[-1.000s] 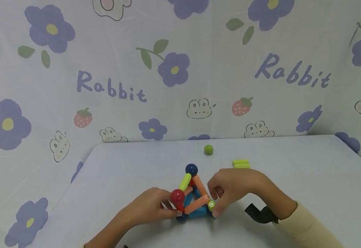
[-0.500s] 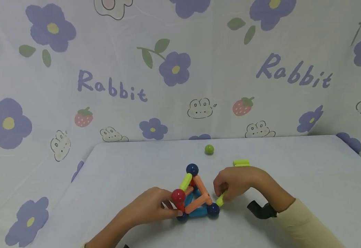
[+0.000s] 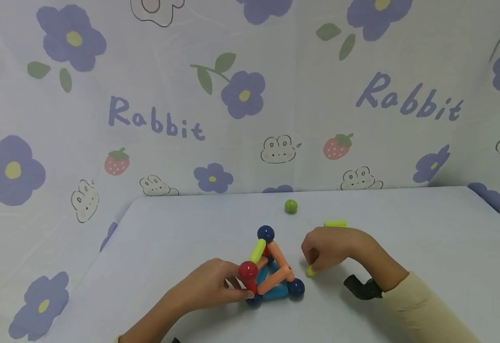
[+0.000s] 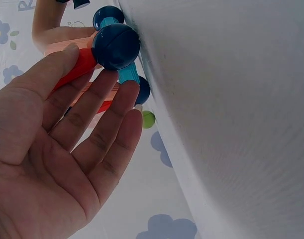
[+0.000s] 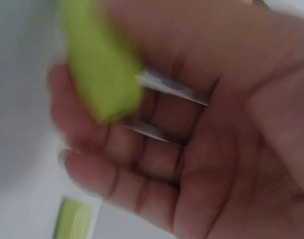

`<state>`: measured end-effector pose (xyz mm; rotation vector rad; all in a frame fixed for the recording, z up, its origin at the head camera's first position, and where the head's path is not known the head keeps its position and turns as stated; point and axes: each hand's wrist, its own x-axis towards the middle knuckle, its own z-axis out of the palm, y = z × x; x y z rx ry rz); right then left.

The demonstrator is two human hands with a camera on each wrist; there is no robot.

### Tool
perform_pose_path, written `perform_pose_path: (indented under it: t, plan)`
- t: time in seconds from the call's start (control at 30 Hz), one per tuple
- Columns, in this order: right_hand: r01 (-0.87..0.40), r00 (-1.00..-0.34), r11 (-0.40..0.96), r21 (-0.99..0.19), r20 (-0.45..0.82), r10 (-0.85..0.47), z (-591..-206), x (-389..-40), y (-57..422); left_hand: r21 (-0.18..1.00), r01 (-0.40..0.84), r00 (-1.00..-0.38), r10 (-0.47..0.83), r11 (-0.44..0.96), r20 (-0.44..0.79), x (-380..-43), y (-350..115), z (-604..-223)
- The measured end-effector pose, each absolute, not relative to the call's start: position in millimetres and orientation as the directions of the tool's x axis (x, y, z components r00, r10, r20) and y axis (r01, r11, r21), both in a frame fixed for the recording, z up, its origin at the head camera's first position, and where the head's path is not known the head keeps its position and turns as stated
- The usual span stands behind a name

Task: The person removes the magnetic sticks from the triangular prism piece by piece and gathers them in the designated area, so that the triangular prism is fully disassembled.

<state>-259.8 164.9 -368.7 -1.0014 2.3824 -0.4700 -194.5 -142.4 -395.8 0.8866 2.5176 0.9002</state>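
A magnetic rod-and-ball frame stands at the table's middle, with navy balls (image 3: 296,288) at its corners, blue rods (image 3: 275,291) at the base and orange rods (image 3: 274,279) above. My left hand (image 3: 209,287) holds its left front corner. Thumb and forefinger pinch a red rod (image 4: 78,68) there, beside a navy ball (image 4: 116,46); a red ball (image 3: 248,270) tops that rod. To the right of the frame, my right hand (image 3: 329,250) pinches a yellow-green magnetic rod (image 5: 103,69), apart from the frame. In the head view the fingers hide most of that rod.
A green ball (image 3: 290,206) lies at the back of the white table (image 3: 425,228). Behind my right hand lies a loose yellow-green rod (image 3: 335,223). A patterned cloth (image 3: 168,71) hangs behind the table. A black strap (image 3: 362,287) sticks out by the right wrist.
My right hand has drawn the yellow-green rod away from the frame's right front navy ball, moving right and slightly back. My left hand has kept its hold on the left corner.
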Motion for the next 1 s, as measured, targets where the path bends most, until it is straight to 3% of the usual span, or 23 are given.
perform_pose_path:
  t: [0.1, 0.4, 0.57, 0.77, 1.0]
  plan:
    - [-0.560, -0.669, 0.710, -0.427, -0.273, -0.691, -367, -264, 171, 0.655, 0.432, -0.760, 0.641, 0.619, -0.104, -194, -142, -396]
    - [-0.534, -0.764, 0.732, -0.423, -0.129, -0.632, -364, -289, 214, 0.652, 0.440, -0.758, 0.645, 0.617, -0.099, -194, -142, -396]
    - [-0.460, -0.825, 0.799, -0.387, -0.145, -0.546, -366, -293, 229, 0.653, 0.431, -0.761, 0.640, 0.623, -0.108, -194, -142, -395]
    - [-0.411, -0.854, 0.846, -0.339, -0.183, -0.487, -375, -294, 230, 0.649, 0.425, -0.767, 0.631, 0.631, -0.112, -194, -141, -395]
    - [-0.442, -0.853, 0.838, -0.321, -0.139, -0.503, -383, -300, 230, 0.658, 0.422, -0.762, 0.637, 0.624, -0.115, -194, -141, -395]
